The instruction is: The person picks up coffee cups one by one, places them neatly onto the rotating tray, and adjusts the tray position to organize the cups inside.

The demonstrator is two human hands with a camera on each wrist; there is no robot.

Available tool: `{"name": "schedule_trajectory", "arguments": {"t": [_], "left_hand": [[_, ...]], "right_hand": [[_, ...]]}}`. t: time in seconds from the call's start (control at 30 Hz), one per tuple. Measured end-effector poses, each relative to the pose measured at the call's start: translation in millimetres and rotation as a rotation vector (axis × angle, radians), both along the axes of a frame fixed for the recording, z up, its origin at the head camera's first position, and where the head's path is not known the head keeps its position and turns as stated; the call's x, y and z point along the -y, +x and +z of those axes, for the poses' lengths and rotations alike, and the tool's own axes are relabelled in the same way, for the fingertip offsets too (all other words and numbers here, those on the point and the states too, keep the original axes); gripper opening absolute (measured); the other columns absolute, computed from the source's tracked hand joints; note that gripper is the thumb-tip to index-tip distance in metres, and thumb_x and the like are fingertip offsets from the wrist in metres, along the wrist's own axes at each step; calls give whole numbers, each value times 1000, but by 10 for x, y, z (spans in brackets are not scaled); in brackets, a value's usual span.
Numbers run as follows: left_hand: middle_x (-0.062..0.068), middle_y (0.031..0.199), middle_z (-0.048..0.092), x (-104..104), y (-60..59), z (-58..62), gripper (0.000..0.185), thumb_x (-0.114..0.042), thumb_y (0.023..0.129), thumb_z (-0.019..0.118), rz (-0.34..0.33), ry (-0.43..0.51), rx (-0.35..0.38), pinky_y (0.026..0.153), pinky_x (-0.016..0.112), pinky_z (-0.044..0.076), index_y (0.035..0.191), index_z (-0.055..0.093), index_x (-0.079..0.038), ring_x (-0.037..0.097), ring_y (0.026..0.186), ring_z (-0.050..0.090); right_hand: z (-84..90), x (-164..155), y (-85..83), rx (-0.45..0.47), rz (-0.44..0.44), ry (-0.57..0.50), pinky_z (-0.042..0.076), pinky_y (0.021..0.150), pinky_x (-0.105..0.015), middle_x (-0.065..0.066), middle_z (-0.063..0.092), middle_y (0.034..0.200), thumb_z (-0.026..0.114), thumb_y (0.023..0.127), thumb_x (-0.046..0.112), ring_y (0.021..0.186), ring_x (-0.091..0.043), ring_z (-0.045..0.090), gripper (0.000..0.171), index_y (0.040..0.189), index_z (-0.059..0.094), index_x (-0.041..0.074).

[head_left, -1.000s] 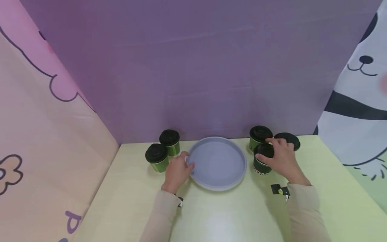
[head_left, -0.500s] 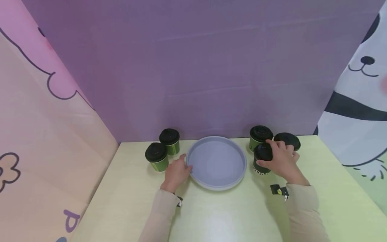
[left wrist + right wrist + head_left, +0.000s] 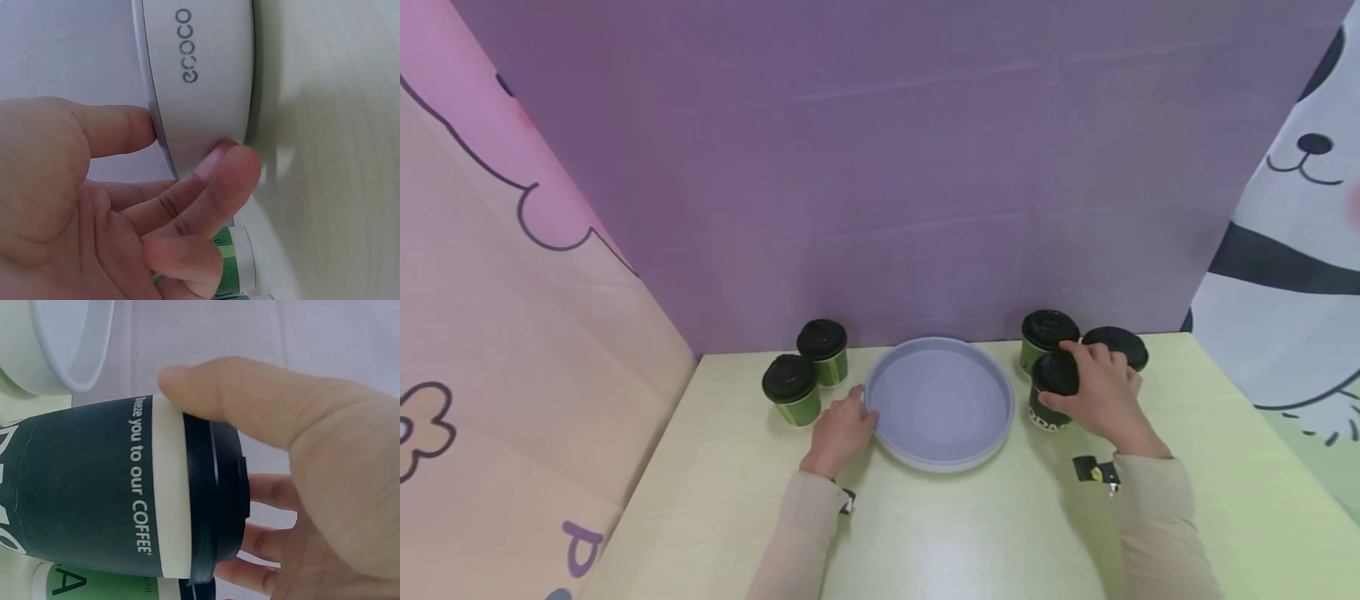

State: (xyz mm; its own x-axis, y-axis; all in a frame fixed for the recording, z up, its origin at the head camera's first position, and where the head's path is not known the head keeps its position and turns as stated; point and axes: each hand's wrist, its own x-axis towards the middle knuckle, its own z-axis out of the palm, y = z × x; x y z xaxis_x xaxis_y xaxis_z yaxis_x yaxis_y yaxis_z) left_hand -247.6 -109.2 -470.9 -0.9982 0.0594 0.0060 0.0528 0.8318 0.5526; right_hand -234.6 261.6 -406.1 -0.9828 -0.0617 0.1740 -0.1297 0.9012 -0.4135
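Note:
Near the back of the table lies a round pale grey tray (image 3: pixel 940 404) with a raised rim. My left hand (image 3: pixel 841 429) holds its left edge; in the left wrist view the thumb (image 3: pixel 122 130) is on the rim and fingertips lie against the outer wall (image 3: pixel 200 69), marked "ecoco". To the right of the tray, my right hand (image 3: pixel 1103 396) grips a dark paper coffee cup (image 3: pixel 87 487) around the top. The thumb (image 3: pixel 206 387) sits just under its black lid (image 3: pixel 215 494), and the other fingers are partly hidden behind. The cup stands upright on the table.
Two green lidded coffee cups (image 3: pixel 797 404) stand left of the tray, close by the left hand. Behind the gripped cup is another green cup (image 3: pixel 1048 332), with a further black-lidded cup (image 3: pixel 1116 343) beside it. A purple wall (image 3: pixel 880 208) rises along the table's back edge.
The left hand's fingers have settled closer to the tray's edge, and the right hand's fingers have closed a little around the cup. Tray and cups stay put.

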Motion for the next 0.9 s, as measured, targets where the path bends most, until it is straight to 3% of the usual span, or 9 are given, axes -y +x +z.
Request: {"name": "schedule_trajectory", "arguments": {"t": [0.23,0.4,0.63,0.9], "left_hand": [[14,77,68,5,-9,-19,59,-27,101,60,-16,34,28,57,40,48,151,44,1,26,66,62],[15,75,67,15,-11,-26,60,-27,102,58,-18,47,46,55,39,45,152,42,1,28,67,62],[25,104,74,25,-17,-41,59,-29,103,57,-28,34,32,65,46,53,152,43,1,31,77,68],[29,118,71,34,-5,-41,59,-29,103,56,-34,33,35,81,57,57,151,43,2,44,99,72]], "right_hand": [[70,0,38,-75,35,-60,32,93,-74,-38,38,138,83,83,29,125,-57,32,86,149,39,-3],[120,29,67,-120,59,-113,38,93,-71,-38,37,137,84,83,23,123,-55,35,85,149,39,-3],[170,110,105,-176,62,-134,39,91,-73,-38,38,136,83,83,21,121,-55,37,83,150,39,-2],[197,258,130,-207,77,-169,38,94,-74,-35,41,138,83,84,23,126,-53,37,82,151,41,3]]}}
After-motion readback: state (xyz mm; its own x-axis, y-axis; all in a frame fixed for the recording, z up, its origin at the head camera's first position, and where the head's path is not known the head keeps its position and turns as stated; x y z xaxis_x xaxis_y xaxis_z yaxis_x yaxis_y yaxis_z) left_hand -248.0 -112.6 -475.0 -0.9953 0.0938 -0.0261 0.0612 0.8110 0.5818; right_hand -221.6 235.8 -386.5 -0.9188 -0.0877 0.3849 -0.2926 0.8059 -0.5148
